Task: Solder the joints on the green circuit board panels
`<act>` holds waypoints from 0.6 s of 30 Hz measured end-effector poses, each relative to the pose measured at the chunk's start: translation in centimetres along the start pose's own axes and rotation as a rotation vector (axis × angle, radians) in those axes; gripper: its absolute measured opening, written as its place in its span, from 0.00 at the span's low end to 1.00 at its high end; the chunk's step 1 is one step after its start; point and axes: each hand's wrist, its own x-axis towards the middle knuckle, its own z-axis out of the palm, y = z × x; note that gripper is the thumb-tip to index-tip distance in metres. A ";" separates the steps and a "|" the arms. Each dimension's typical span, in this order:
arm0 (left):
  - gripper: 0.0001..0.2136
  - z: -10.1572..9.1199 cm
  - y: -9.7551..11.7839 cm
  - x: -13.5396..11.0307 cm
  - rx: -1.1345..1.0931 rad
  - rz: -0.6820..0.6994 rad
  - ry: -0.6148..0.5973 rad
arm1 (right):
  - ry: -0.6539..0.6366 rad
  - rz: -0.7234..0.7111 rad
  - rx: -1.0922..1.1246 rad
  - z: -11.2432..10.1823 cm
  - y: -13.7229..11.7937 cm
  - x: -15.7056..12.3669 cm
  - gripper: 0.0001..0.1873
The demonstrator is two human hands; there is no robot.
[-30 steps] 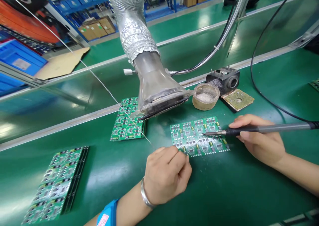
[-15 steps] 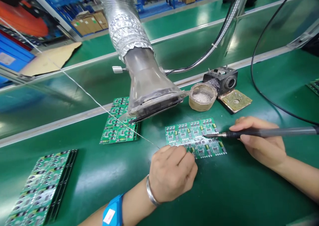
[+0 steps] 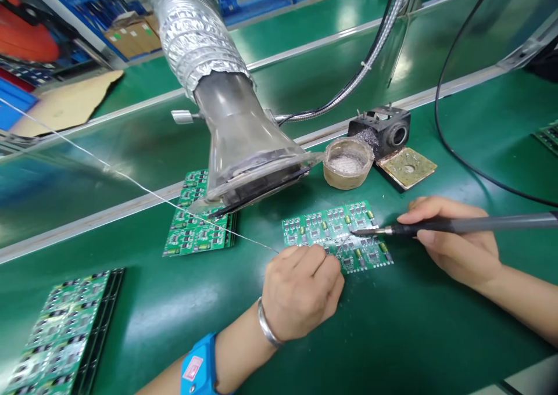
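A green circuit board panel [image 3: 322, 227] lies flat on the green bench in front of me. My left hand [image 3: 300, 290] is closed in a pinch on a thin solder wire [image 3: 131, 180] that runs up and away to the left; its free end pokes out over the board. My right hand [image 3: 453, 241] is closed on a soldering iron [image 3: 457, 225], held almost level, with its metal tip resting on the middle of the board. A black cable leads off from the iron to the right.
A foil duct with a clear fume hood [image 3: 244, 145] hangs just behind the board. A second board stack [image 3: 196, 226] lies under it, another stack [image 3: 61, 331] at lower left. A round tip-cleaner tin [image 3: 347, 162], an iron stand [image 3: 383, 129] and a sponge pad [image 3: 407, 167] sit behind.
The view has drifted a little, so everything sits slightly left and higher. The iron tip stays on the board, and my left hand with the wire has crept closer to it.
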 end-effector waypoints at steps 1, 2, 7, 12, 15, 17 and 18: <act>0.13 0.0 0.0 0.0 -0.002 0.001 0.004 | 0.019 -0.008 0.018 0.0 0.0 0.0 0.08; 0.13 0.0 0.1 0.1 -0.004 0.003 0.007 | 0.035 -0.011 0.032 0.0 0.0 0.0 0.08; 0.13 0.1 0.3 0.2 0.006 0.012 -0.004 | 0.022 0.007 0.020 -0.1 0.2 0.0 0.08; 0.14 0.7 0.2 0.3 0.025 0.004 -0.023 | 0.002 0.002 -0.005 -0.2 0.3 -0.1 0.08; 0.13 0.8 0.1 0.2 0.017 0.005 -0.039 | 0.036 0.004 0.015 0.0 0.1 0.0 0.08; 0.11 0.6 0.1 0.1 0.001 -0.008 -0.043 | 0.079 0.009 0.068 0.0 -0.2 0.2 0.08; 0.09 0.3 0.0 0.1 -0.011 -0.024 -0.043 | 0.105 0.018 0.101 -0.1 -0.4 0.2 0.08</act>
